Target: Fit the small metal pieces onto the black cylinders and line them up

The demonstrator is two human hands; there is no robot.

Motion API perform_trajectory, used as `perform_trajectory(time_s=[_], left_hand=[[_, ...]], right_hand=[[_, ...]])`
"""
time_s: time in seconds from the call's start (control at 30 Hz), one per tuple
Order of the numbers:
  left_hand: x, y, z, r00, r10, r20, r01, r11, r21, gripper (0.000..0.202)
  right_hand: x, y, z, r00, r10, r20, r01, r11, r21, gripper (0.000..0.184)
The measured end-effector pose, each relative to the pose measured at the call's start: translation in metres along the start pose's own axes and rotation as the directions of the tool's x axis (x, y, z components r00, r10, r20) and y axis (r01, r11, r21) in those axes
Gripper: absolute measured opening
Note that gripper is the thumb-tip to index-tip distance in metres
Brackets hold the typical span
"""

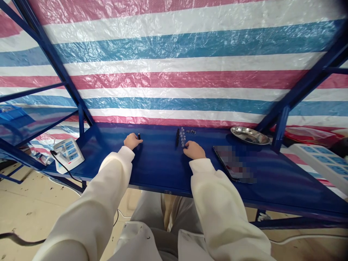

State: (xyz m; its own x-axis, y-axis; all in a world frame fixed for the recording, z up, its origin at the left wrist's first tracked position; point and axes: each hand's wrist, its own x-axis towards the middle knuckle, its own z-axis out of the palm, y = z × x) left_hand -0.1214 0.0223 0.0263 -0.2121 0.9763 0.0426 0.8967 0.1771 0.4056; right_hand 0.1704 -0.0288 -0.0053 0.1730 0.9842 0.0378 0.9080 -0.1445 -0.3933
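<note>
My left hand point(132, 141) is closed at the left-middle of the blue bench, thumb and index finger around a small black cylinder point(139, 136) with a pale top, which stands upright. To the right, my right hand point(194, 150) has its fingers pinched together at the near end of a row of small clear plastic pieces point(182, 137). Whatever lies between those fingertips is too small to make out. Just left of the clear row runs a row of small black pieces point(177, 137). Several tiny metal parts point(190, 132) lie behind my right hand.
A phone-like dark device point(231, 165) lies right of my right forearm. Behind it sits a round metal dish point(249, 136). A white power strip point(68, 155) with a black cable is on the bench's left end. Blue frame posts point(281, 128) and striped sheeting point(174, 79) enclose the bench.
</note>
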Motion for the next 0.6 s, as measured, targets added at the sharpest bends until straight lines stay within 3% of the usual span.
perform_trajectory(time_s=[0.13,0.23,0.33,0.4,0.43,0.5,0.6], left_hand=[[-0.018,0.008,-0.009,0.982,0.057,-0.179,-0.06,0.998,-0.012,0.043],[-0.038,0.024,-0.01,0.929,0.263,-0.26,-0.276,0.961,-0.012,0.028],[-0.056,0.044,-0.001,0.811,0.544,-0.216,-0.557,0.831,0.002,0.02],[-0.064,0.054,0.008,0.739,0.659,-0.139,-0.665,0.747,0.009,0.02],[-0.066,0.057,0.011,0.724,0.683,-0.102,-0.685,0.729,0.021,0.021],[-0.066,0.059,0.016,0.753,0.656,-0.056,-0.651,0.754,0.087,0.029],[-0.052,0.053,0.015,0.865,0.495,-0.082,-0.463,0.851,0.248,0.049]], right_hand=[[0.001,0.001,0.001,1.0,-0.024,0.017,0.024,1.0,0.009,0.029],[0.003,0.002,0.003,0.999,-0.033,0.009,0.033,0.999,0.013,0.027],[0.004,0.002,0.004,0.999,-0.032,0.005,0.031,0.999,0.021,0.027],[0.003,0.002,0.004,1.0,-0.029,0.002,0.029,0.999,0.027,0.026],[0.003,0.001,0.003,1.0,-0.026,0.003,0.026,0.999,0.03,0.025],[0.002,0.0,0.002,1.0,-0.021,0.012,0.02,0.999,0.04,0.026],[0.001,-0.002,-0.001,0.999,-0.014,0.038,0.012,0.999,0.044,0.028]])
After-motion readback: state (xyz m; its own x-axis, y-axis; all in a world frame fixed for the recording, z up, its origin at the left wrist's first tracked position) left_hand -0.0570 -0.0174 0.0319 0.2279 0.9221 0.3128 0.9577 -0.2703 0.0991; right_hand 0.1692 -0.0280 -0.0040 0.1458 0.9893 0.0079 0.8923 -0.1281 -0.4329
